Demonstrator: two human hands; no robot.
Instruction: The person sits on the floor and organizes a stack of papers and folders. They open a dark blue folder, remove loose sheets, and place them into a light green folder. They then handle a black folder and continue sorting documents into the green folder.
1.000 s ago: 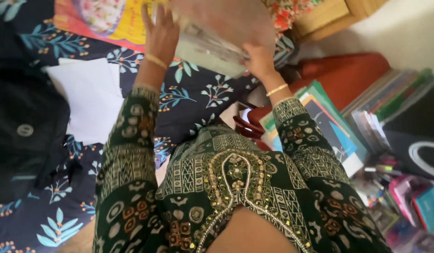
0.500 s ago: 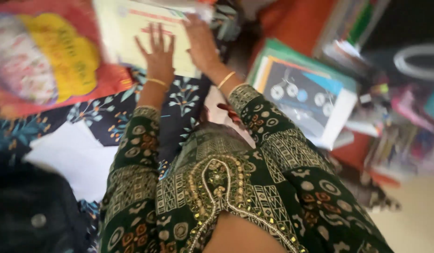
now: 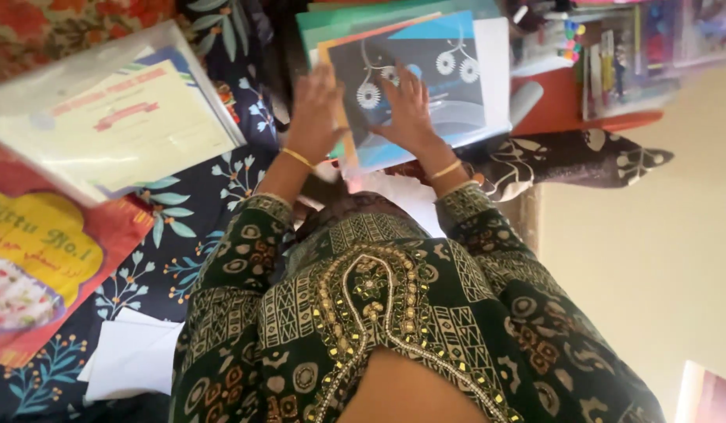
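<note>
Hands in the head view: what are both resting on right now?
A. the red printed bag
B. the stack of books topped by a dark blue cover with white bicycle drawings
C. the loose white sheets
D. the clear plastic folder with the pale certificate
B. The left hand and right hand both lie flat on the dark blue book cover atop the stack, while the clear plastic folder sits apart to the left.

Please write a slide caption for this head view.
Left hand and right hand rest on a dark blue booklet atop stacked folders.
</note>
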